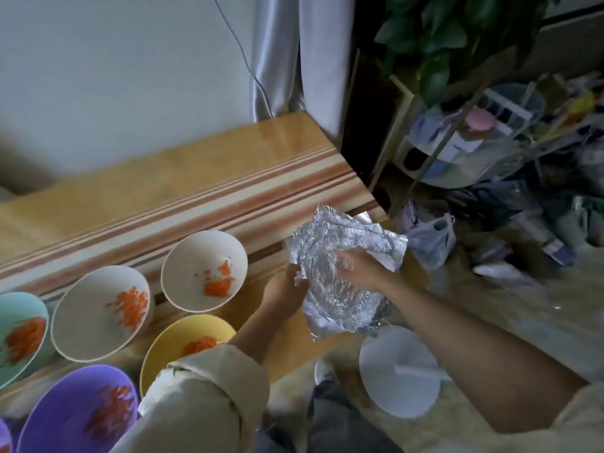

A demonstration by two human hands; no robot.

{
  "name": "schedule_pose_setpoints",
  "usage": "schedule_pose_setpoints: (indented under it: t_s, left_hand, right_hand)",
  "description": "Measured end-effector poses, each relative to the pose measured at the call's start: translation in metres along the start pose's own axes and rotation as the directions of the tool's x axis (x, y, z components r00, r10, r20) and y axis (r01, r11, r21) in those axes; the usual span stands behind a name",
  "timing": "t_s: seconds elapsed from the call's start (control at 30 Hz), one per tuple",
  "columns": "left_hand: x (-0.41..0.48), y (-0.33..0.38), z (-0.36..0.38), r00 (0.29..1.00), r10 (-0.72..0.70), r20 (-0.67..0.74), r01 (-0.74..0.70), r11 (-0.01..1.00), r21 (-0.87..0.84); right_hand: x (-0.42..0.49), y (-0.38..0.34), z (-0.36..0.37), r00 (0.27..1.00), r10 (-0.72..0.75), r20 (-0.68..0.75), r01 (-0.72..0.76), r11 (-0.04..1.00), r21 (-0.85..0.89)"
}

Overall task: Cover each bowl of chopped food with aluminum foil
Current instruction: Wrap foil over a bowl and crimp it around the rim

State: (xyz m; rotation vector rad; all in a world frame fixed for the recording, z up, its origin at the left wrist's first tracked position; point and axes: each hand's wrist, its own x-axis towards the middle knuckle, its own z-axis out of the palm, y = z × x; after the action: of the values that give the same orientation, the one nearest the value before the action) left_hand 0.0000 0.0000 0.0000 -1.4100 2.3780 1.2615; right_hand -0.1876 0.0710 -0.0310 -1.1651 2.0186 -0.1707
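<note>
The foil is hiding whatever lies beneath it — the teal bowl is running off the left edge, a sleeve is covering part of the yellow bowl.
</note>
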Motion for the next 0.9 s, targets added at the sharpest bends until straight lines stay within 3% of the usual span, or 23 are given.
schedule_pose_setpoints:
  t_s: [0.17,0.3,0.53,0.73,0.9]
  left_hand:
    - [0.007,0.012,0.023,0.987,-0.152,0.055,0.144,0.981,0.13]
    - [0.011,0.018,0.029,0.977,-0.198,-0.084,0.211,0.96,0.183]
    - [0.013,0.026,0.034,0.938,-0.307,-0.163,0.28,0.945,-0.168]
    - [0.014,0.019,0.028,0.95,-0.187,-0.25,0.173,0.982,-0.077]
    - [0.017,0.02,0.029,0.964,0.137,-0.227,-0.103,0.982,0.157]
  right_hand:
    - [0.006,0.014,0.008,0.995,0.038,0.097,-0.033,0.998,-0.055]
    - [0.009,0.017,0.002,0.999,0.008,0.044,-0.001,0.99,-0.144]
    - [0.011,0.021,-0.003,0.998,-0.023,0.052,0.029,0.994,-0.106]
    - [0.013,0.024,-0.006,0.999,-0.011,0.04,0.012,1.0,-0.023]
    - [0.017,0.023,-0.005,0.999,0.004,0.047,-0.005,1.0,0.015]
